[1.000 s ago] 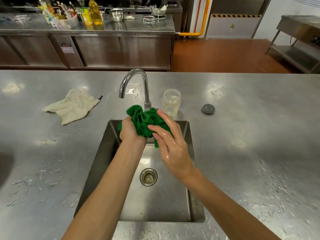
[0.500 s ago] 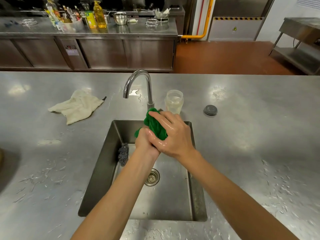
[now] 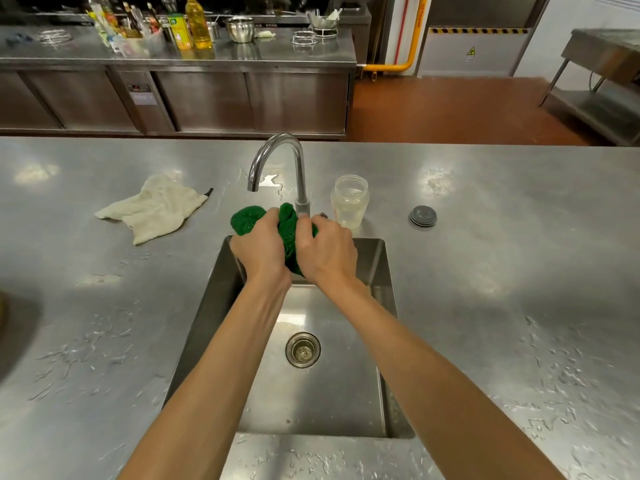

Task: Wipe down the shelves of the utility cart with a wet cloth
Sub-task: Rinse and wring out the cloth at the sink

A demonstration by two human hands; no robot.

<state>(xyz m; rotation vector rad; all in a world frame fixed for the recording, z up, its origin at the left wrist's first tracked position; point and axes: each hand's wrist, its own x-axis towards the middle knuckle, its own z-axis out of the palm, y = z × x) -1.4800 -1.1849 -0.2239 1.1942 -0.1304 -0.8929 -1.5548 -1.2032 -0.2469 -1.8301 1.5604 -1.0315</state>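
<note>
A bunched green cloth is held over the far edge of the steel sink, just below the curved tap. My left hand grips its left part with the fingers curled round it. My right hand grips the right part, knuckles up, close against the left hand. Part of the cloth hangs between the two hands. No water runs from the tap. The utility cart is not in view.
A crumpled cream cloth lies on the wet steel counter left of the tap. A clear plastic jar stands right of the tap, with a grey lid farther right. The sink drain shows below my arms.
My right hand went from open beside the cloth to gripping it. Both hands have turned and moved toward the sink's far edge, bunching the cloth between them.
</note>
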